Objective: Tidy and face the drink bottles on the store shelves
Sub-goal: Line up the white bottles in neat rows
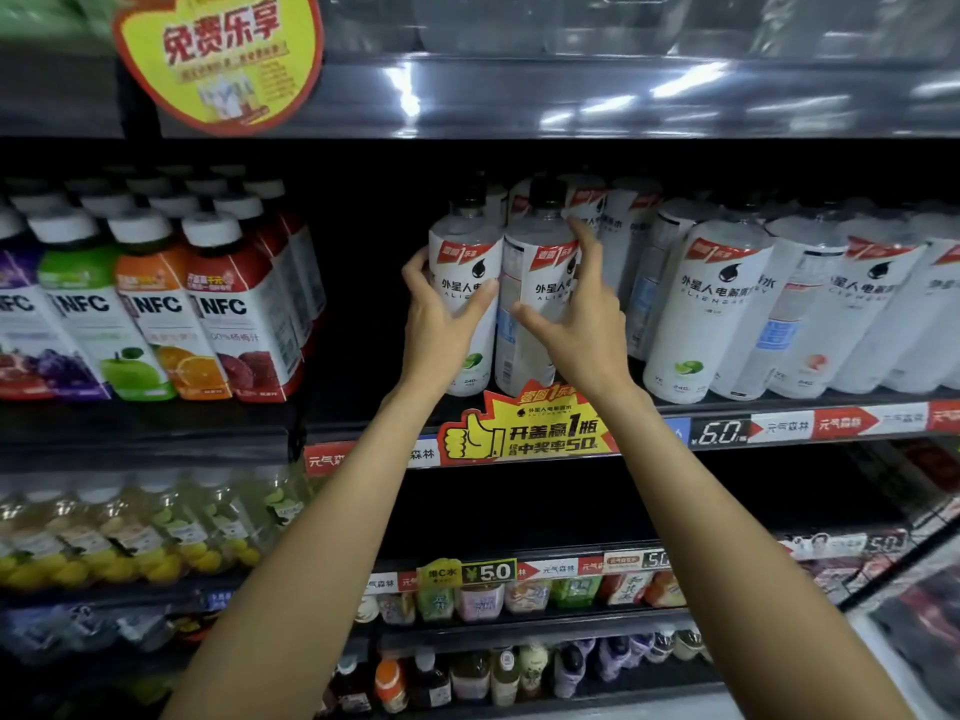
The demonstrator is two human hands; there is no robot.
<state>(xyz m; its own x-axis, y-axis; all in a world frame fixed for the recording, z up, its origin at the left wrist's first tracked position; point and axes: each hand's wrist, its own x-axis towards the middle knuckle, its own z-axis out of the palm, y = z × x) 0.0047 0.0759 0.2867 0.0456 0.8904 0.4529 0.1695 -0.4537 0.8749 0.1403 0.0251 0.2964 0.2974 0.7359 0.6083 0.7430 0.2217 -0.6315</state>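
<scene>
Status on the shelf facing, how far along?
Done: the NFC juice bottles stand in even rows, labels forward. In hand: the left hand grips one white electrolyte bottle, the right hand its neighbour, whose label sits turned off-centre. Left: the white bottles to the right lean, some showing side panels.

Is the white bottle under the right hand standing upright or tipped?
Upright: the white bottle stands on the shelf edge, black cap on top, right hand around it.

Shop, price strips [719, 432], stocked drink shelves [779, 407]
</scene>
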